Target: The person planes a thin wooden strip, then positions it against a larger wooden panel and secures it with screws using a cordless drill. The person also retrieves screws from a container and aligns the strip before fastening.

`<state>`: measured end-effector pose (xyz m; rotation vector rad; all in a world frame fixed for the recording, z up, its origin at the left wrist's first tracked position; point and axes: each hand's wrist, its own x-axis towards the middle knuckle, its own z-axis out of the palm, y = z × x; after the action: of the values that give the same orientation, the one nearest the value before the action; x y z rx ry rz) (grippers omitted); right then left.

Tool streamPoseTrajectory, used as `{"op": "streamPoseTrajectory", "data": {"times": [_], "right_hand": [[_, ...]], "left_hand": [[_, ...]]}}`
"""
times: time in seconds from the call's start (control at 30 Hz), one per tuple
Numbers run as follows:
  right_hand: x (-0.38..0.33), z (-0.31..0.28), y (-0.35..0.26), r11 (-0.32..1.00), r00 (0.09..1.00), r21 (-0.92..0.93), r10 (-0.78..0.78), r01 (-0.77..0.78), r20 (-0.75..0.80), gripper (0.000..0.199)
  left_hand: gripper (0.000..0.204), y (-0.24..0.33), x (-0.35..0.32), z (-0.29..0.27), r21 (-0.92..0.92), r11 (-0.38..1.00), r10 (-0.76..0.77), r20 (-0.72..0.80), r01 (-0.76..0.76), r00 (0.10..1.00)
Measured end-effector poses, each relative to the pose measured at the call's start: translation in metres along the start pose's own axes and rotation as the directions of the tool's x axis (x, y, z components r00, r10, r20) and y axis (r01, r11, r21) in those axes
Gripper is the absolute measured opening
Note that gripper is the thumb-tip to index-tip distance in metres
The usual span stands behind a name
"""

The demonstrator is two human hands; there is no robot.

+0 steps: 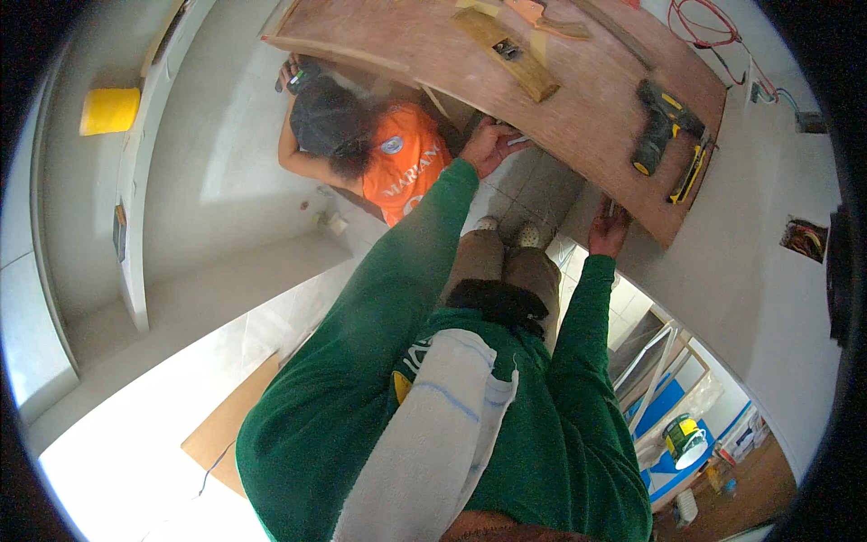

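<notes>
Panel [582,113] runs lengthwise upper left to lower right, hands [488,147] [610,228] (grip I can't tell) at its edge.

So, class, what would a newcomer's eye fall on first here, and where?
The co-worker's bright orange shirt, left of the person's left hand, stands out. A black-and-yellow power tool lies on the right of the reddish wooden panel. Below, a white cloth hangs over the person's green top.
</notes>
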<state>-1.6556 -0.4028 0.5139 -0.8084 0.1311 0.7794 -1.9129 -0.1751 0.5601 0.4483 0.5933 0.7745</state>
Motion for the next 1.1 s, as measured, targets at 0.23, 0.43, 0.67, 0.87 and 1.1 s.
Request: {"op": "streamPoseTrajectory", "data": {"times": [0.23, 0.43, 0.67, 0.87, 1.1], "right_hand": [[-0.012, 0.004, -0.016, 0.992, 0.997, -0.12, -0.037, 0.045, 0.071, 0.059], [-0.026, 0.017, -0.019, 0.995, 0.995, -0.038, -0.091, 0.092, 0.042, 0.07], [-0.039, 0.024, -0.037, 1.0, 0.984, -0.018, -0.01, 0.013, 0.177, 0.066], [-0.047, 0.024, -0.06, 0.998, 0.994, 0.07, 0.0, -0.008, 0.106, 0.059], [-0.046, 0.036, -0.081, 0.992, 0.997, 0.115, -0.064, 0.06, 0.038, 0.054]], "left_hand": [[0.049, 0.0, -0.007, 0.013, 0.012, 1.0, 0.021, -0.028, -0.021, 0.999], [0.045, -0.004, -0.003, 0.003, -0.015, 0.999, 0.042, 0.034, -0.041, 0.999], [0.042, 0.003, -0.003, -0.009, -0.011, 1.0, 0.009, 0.033, -0.009, 0.999], [0.048, 0.014, -0.013, 0.024, 0.008, 1.0, -0.019, 0.037, 0.019, 0.999], [0.056, 0.013, -0.011, 0.063, 0.073, 0.997, 0.007, -0.12, 0.002, 0.993]]}}
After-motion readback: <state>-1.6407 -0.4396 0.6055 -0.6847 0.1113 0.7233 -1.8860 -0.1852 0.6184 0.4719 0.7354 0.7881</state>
